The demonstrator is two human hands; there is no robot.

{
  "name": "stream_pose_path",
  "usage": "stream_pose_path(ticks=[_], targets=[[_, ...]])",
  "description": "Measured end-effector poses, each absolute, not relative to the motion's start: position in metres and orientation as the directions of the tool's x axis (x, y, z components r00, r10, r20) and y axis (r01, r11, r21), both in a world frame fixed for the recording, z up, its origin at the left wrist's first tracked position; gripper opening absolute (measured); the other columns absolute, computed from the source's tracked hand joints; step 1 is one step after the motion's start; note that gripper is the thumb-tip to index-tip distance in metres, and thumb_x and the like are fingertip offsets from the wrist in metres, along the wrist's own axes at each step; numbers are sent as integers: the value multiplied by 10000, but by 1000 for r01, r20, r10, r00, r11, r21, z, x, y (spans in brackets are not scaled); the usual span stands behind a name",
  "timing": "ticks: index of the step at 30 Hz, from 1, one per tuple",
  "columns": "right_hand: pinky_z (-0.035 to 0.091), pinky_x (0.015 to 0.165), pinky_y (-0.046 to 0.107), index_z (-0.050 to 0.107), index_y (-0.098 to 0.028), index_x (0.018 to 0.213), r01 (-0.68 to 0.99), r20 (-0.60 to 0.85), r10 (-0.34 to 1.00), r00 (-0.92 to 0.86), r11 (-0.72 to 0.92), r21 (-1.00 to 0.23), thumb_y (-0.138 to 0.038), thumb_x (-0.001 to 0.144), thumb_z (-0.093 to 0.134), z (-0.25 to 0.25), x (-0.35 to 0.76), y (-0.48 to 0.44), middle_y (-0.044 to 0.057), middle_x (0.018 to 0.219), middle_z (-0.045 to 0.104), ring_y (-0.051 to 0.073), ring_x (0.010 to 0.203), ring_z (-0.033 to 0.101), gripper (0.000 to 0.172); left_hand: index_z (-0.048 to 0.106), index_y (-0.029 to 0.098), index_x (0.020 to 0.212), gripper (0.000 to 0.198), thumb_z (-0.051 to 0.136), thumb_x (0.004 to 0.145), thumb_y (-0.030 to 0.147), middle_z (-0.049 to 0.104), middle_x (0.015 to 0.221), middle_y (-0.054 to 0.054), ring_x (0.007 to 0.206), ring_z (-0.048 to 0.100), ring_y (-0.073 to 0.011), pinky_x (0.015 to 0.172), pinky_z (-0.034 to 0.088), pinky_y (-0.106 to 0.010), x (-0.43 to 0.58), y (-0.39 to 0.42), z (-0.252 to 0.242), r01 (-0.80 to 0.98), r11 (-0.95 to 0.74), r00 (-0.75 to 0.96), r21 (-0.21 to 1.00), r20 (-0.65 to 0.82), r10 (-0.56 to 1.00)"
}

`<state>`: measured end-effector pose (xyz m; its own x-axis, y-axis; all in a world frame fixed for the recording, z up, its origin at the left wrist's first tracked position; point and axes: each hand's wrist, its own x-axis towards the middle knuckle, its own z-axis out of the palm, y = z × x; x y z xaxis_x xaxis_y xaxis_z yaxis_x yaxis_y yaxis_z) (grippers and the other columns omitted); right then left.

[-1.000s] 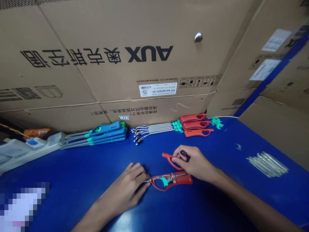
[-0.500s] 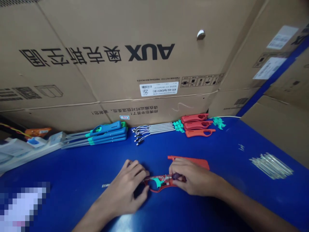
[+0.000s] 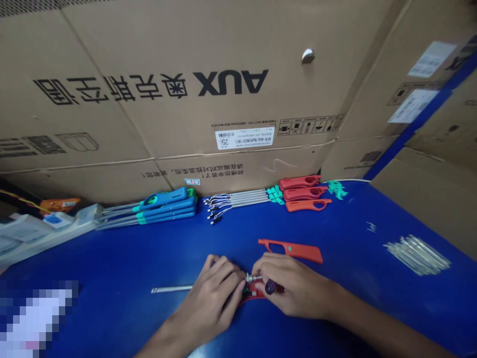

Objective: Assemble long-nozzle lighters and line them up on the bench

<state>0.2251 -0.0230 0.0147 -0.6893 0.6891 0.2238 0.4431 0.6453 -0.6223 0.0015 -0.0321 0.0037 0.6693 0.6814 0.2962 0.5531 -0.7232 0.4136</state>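
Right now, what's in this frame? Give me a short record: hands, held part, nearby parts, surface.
Left hand: fingers curled onto the red lighter body
Right hand: pinching the same body from the other side
Metal tube: sticks out leftward from under the left hand
Loose red shell: lies flat just beyond the right hand
Back row: blue lighters, wired tubes, red shells
Right side: pile of clear tubes
Surface: blue table
Behind: cardboard boxes

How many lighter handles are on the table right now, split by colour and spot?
Blue handles: 4
Back red handles: 3
Loose red shell: 1
Front red handle: 1
Total: 9
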Motion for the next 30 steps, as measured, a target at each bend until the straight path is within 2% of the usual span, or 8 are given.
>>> stream_pose_path(ticks=[7,12,16,20,22,24,27,30], targets=[[441,681,260,499,-196,759,491,126,649,-750,675,-551,-64,790,512,25,225,-26,25,799,583,156,756,530,136,521,163,697,251,396,904,97,538,658,-30,676,454,-178,781,361,-432,5,-32,9,484,-849,762,211,376,527],[438,683,271,504,-198,786,554,82,686,-723,647,-523,-75,815,510,33,238,-19,25,804,597,158,743,538,127,509,176,704,240,376,880,81,581,683,-29,682,490,-174,836,361,-449,-1,-26,11,460,-862,762,212,404,506],[451,660,261,562,-212,868,651,80,830,-552,489,-580,-174,894,519,42,263,-14,16,826,629,149,711,562,63,573,177,818,214,402,893,71,634,764,-29,762,533,-183,861,356,-431,-8,-23,15,466,-847,733,256,424,532],[461,611,253,575,-230,959,752,240,938,-250,344,-563,-299,928,517,34,306,-28,33,873,659,145,659,578,96,603,176,970,183,471,899,72,649,860,-43,825,548,-191,880,363,-419,-8,-25,13,435,-848,743,302,411,528],[460,571,256,578,-225,944,831,372,925,-82,269,-486,-340,918,522,20,335,-43,30,800,647,150,608,584,131,601,168,1011,201,474,897,62,647,889,-54,845,555,-195,885,374,-413,-9,-26,11,423,-852,752,307,407,520],[433,489,255,586,-228,870,897,446,894,47,158,-412,-390,910,519,4,365,-60,-5,635,584,147,502,549,180,600,168,1030,204,474,904,69,648,914,-59,867,568,-197,909,377,-415,-10,-27,7,425,-856,757,295,402,515],[426,456,275,584,-232,770,944,495,853,165,9,-330,-504,894,498,-14,403,-82,-7,553,546,164,465,552,311,609,186,1024,194,466,922,101,658,934,-56,899,588,-199,949,375,-421,-10,-27,1,445,-849,757,284,387,526],[445,482,298,550,-237,708,954,534,820,208,-49,-296,-575,878,474,-20,424,-91,14,564,562,183,491,572,386,615,200,1033,197,467,930,123,667,947,-51,913,595,-198,962,380,-415,-10,-28,-3,445,-849,763,284,377,526]])
